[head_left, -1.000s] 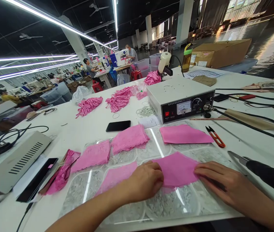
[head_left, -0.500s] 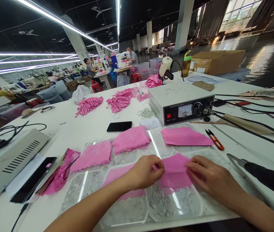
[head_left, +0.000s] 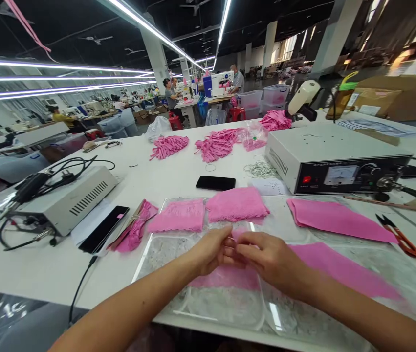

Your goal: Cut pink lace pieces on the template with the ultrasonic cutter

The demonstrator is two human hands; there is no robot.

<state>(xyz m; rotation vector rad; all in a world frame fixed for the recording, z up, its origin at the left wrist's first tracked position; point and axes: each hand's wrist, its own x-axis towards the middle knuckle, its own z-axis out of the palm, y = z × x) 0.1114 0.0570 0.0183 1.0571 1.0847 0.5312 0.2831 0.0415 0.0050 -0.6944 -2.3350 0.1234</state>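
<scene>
My left hand (head_left: 213,252) and my right hand (head_left: 275,259) meet over a pink fabric piece (head_left: 226,278) lying on a clear sheet with rounded panels (head_left: 226,308). The fingers of both are closed and touch one another. A bit of pink cloth shows between them, at the right fingertips; what the left fingers hold is hidden. Right of my right hand lies another flat pink piece (head_left: 343,269). Behind the hands are a scalloped pink stack (head_left: 237,203), a lace-edged pink stack (head_left: 180,215) and a folded pink stack (head_left: 336,220).
A control box with a meter (head_left: 339,156) stands behind right, near orange-handled snips (head_left: 398,237). A black phone (head_left: 215,183) and pink strip bundles (head_left: 217,144) lie farther back. At left are a tied pink bundle (head_left: 138,227), a tablet (head_left: 103,230) and a grey box (head_left: 79,198).
My view has turned left. My right hand has left the pink piece on the right, which now lies flat, and moved left to meet my left hand.
</scene>
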